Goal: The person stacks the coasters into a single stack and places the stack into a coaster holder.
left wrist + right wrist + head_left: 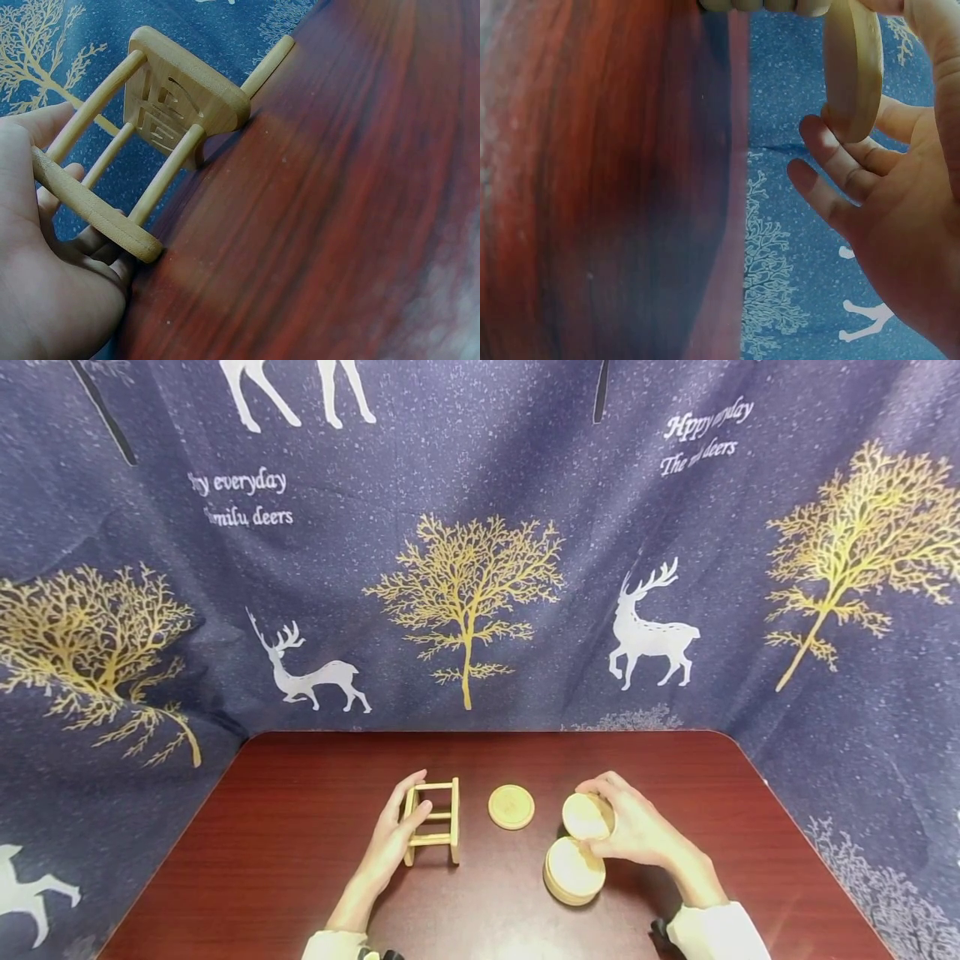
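left hand is clamped on a wooden rack, left of centre over the desk; right hand pinches a wooden disc by the rim, right of centre; hands well apart; the relation i'd steer by: rack lies left of the held disc, with a loose disc flat on the desk between them; left hand is the nearer one to the rack, right to the disc stack, which sits on my side of the held disc; can't tell if those two touch; rack's end panels run long axis near-to-far, roughly; rods cross left-to-right, cut-out panel toward the loose disc; held disc is round, no long axis; face shows to the head cam, edge-on at right wrist; exact tilt i can't read
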Action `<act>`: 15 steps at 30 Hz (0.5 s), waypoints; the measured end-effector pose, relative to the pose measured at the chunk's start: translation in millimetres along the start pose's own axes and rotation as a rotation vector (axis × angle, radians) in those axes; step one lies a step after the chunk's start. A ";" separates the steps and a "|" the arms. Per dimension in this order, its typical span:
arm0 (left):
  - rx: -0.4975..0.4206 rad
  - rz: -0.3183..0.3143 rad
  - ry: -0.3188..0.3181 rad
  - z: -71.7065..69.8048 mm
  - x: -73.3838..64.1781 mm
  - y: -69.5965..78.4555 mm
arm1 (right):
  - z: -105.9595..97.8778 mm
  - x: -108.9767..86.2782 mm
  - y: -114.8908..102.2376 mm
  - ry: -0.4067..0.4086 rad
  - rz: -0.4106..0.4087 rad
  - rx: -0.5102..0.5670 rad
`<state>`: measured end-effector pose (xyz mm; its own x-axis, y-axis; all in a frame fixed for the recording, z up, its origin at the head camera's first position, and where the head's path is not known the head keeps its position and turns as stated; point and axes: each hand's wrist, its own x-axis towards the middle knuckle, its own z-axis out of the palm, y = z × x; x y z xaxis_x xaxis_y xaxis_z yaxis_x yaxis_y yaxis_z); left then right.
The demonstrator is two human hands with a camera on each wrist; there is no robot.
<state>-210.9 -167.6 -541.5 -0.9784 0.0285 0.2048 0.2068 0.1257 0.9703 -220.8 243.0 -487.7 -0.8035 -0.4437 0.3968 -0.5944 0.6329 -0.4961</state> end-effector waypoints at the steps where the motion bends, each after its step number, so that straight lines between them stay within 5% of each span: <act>1: 0.000 -0.016 -0.003 0.6 -1.4 6.3 | 0.3 -0.2 -0.6 -0.005 -0.001 0.001; 3: -0.002 0.006 0.001 1.6 -3.7 12.3 | 0.6 -0.5 -1.5 -0.010 -0.009 0.000; 9: 0.007 0.148 -0.001 -2.3 -1.1 -13.1 | 2.1 -2.6 -1.7 -0.028 -0.047 0.023; 15: 0.010 0.114 0.006 -0.4 -3.1 -0.2 | 1.3 -5.4 -4.6 -0.037 -0.089 0.054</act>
<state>-208.0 -168.1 -542.3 -0.9484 0.0373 0.3148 0.3170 0.1321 0.9392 -213.7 241.7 -488.6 -0.7474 -0.5203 0.4132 -0.6637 0.5551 -0.5014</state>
